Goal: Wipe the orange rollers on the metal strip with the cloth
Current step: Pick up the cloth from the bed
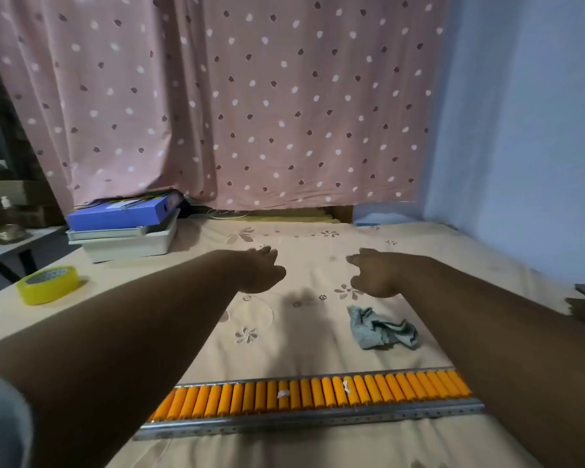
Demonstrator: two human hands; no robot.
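Grip: nothing was held by either hand; the left hand (262,270) was stretched out over the table with fingers loosely curled, and the right hand (372,273) was held the same way, both empty.
Far left: a roll of yellow tape (49,284) was seen lying flat, with a purple folder (125,211) stacked on white trays (129,243) behind it.
Surface: a beige tablecloth (318,339) with flower outlines was spread across the table.
Front centre: the metal strip (311,421) was laid crosswise near the viewer, and the orange rollers (318,393) were packed side by side along it.
Right of centre: the cloth (380,327), grey-green and crumpled, was left on the tablecloth between the right hand and the strip, touching neither.
Progress: wiping was judged not to have begun; the cloth had yet to be picked up, and small white specks were seen on two rollers.
Hidden: both ends of the strip were covered by the forearms; the fingertips were blurred, so their exact spread could not be told.
Background: a pink dotted curtain (250,96) was hung behind the table.
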